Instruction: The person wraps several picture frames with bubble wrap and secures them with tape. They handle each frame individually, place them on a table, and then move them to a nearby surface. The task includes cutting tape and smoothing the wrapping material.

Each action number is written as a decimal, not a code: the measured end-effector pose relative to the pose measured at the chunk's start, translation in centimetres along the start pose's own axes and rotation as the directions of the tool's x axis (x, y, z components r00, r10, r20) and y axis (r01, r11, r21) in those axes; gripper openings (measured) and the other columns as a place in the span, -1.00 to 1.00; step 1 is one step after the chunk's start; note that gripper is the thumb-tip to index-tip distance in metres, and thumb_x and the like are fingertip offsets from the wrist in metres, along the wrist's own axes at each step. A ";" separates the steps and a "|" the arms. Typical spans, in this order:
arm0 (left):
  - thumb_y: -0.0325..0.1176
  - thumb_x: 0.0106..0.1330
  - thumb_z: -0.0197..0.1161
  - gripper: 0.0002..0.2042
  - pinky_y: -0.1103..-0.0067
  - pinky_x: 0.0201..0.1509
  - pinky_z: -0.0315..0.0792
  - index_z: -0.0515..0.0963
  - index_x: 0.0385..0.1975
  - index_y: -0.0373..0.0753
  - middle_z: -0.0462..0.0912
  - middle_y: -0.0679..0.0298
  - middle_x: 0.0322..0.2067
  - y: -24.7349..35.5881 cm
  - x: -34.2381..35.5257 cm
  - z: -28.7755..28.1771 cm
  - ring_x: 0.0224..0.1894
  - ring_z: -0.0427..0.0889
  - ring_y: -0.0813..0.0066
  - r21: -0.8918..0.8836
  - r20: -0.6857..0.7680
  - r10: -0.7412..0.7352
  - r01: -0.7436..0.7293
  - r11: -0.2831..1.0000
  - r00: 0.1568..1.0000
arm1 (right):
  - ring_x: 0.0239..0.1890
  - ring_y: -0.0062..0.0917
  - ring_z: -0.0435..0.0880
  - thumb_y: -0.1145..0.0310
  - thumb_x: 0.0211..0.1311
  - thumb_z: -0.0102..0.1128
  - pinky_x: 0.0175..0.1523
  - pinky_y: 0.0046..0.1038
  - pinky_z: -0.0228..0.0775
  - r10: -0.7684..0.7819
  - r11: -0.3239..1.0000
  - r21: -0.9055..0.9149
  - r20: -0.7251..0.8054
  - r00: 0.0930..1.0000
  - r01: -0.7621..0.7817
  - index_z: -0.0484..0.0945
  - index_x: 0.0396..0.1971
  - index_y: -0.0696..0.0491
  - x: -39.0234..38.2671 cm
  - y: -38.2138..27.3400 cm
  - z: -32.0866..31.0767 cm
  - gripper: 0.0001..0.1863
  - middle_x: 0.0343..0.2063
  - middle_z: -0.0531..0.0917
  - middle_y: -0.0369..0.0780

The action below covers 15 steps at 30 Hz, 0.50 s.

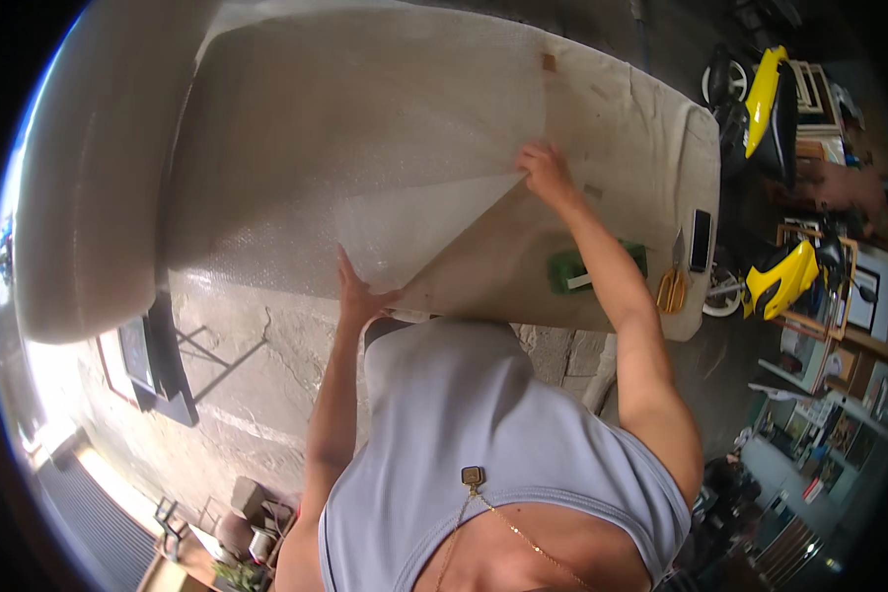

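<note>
A wide sheet of clear bubble wrap (365, 109) lies across a cloth-covered table (651, 148). Its near right part is folded back into a pale triangular flap (424, 222). My right hand (548, 173) is closed on the flap's corner, fingers pinched together above the table. At the table's near edge, my left hand (360, 293) lies against the bubble wrap with thumb and fingers spread apart. To the right of the sheet are a green tape dispenser (567, 271), partly behind my right forearm, scissors with yellow handles (672, 291) and a black phone (700, 241).
A big roll of bubble wrap (89, 187) stands along the table's left end. Beyond the right end are a yellow and black motorbike (781, 281), another yellow one (765, 104) and stacked frames (870, 296). Dark framed panels (158, 365) lean below the roll.
</note>
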<state>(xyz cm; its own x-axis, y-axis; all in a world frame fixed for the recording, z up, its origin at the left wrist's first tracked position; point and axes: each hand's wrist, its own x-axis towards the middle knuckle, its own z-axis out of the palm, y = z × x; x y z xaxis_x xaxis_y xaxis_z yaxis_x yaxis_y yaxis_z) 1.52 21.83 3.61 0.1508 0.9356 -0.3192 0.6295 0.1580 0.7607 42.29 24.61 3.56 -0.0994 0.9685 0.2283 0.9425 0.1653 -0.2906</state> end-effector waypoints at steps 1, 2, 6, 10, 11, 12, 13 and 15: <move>-0.27 -0.46 0.59 0.31 0.27 0.10 0.25 -0.37 0.25 -0.29 0.05 -0.18 0.15 -1.1 -0.6 1.9 0.11 0.26 -0.01 0.078 0.009 0.004 -0.004 0.997 1.000 | -0.25 -0.44 0.46 0.66 -0.18 0.10 -0.15 -0.39 0.21 0.010 0.999 0.032 0.020 1.000 -0.011 0.54 -0.67 0.02 -0.1 0.6 0.5 -0.83 -0.49 0.52 -0.34; -0.22 -0.42 0.58 0.29 0.37 -0.12 0.44 -0.34 0.26 -0.32 0.16 -0.12 0.10 -3.5 -0.8 3.9 0.07 0.31 0.14 0.151 -0.159 0.074 -0.050 0.987 0.984 | -0.25 -0.44 0.46 0.67 -0.19 0.10 -0.15 -0.38 0.22 0.032 0.997 0.065 0.036 0.999 -0.035 0.54 -0.67 0.02 -0.4 1.1 1.0 -0.82 -0.48 0.52 -0.34; -0.26 -0.41 0.55 0.09 0.27 0.01 0.28 -0.04 0.22 -0.21 0.34 -0.07 -0.06 -0.7 -0.9 5.6 0.03 0.31 0.11 -0.015 -0.156 -0.421 0.424 0.906 0.894 | -0.25 -0.42 0.46 0.69 -0.22 0.09 -0.13 -0.36 0.24 0.047 0.991 0.122 0.061 0.997 -0.054 0.54 -0.67 0.02 -0.9 3.5 3.7 -0.80 -0.48 0.55 -0.34; -0.34 -0.36 0.51 -0.13 0.41 -0.12 0.39 0.17 0.09 -0.15 0.42 0.02 -0.22 -2.8 -0.9 5.9 -0.15 0.44 0.18 0.657 -0.345 0.216 0.071 0.751 0.913 | -0.27 -0.41 0.47 0.67 -0.22 0.09 -0.13 -0.36 0.24 0.049 0.981 0.185 0.053 0.997 -0.058 0.52 -0.67 0.03 -1.4 4.3 5.0 -0.83 -0.52 0.53 -0.32; -0.35 -0.34 0.49 -0.19 0.41 -0.13 0.39 0.22 0.05 -0.15 0.44 0.03 -0.24 -3.9 -0.9 5.8 -0.18 0.46 0.18 0.589 -0.365 0.224 0.038 0.807 0.904 | -0.27 -0.41 0.47 0.67 -0.22 0.09 -0.13 -0.35 0.24 0.047 0.977 0.209 0.026 0.999 -0.051 0.52 -0.67 0.04 -1.4 4.2 4.9 -0.84 -0.52 0.53 -0.32; -0.36 -0.32 0.47 -0.24 0.40 -0.14 0.40 0.26 0.01 -0.14 0.46 0.03 -0.27 -4.1 -1.1 5.4 -0.21 0.48 0.17 0.518 -0.384 0.231 0.001 0.855 0.894 | -0.28 -0.40 0.47 0.66 -0.22 0.09 -0.13 -0.35 0.24 0.041 0.972 0.231 -0.001 0.999 -0.040 0.51 -0.67 0.04 -1.4 4.2 4.7 -0.85 -0.53 0.52 -0.32; -0.36 -0.30 0.45 -0.31 0.39 -0.15 0.40 0.31 -0.03 -0.15 0.48 0.03 -0.28 -1.9 -1.2 4.8 -0.23 0.49 0.16 0.250 -0.406 0.016 0.094 0.964 0.914 | -0.29 -0.40 0.47 0.66 -0.22 0.09 -0.14 -0.35 0.25 0.022 0.978 0.209 0.001 1.000 -0.021 0.50 -0.67 0.05 -1.5 4.6 4.5 -0.86 -0.53 0.52 -0.31; -0.38 -0.25 0.40 -0.44 0.37 -0.18 0.41 0.40 -0.12 -0.17 0.50 0.04 -0.29 -1.0 -2.0 4.8 -0.23 0.50 0.13 -0.192 -0.295 -0.255 0.204 0.960 0.921 | -0.29 -0.38 0.47 0.64 -0.22 0.09 -0.17 -0.34 0.26 -0.023 0.986 0.168 0.006 1.000 0.021 0.49 -0.67 0.06 -1.6 5.2 4.2 -0.87 -0.54 0.51 -0.30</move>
<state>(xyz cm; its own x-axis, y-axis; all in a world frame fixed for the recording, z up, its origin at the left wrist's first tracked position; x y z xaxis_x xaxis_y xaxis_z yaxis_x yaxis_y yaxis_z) 4.24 18.30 0.80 -0.2461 0.9145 -0.3211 0.4885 0.4032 0.7739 46.01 24.71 -2.20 -0.1227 0.9655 0.2296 0.8730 0.2150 -0.4379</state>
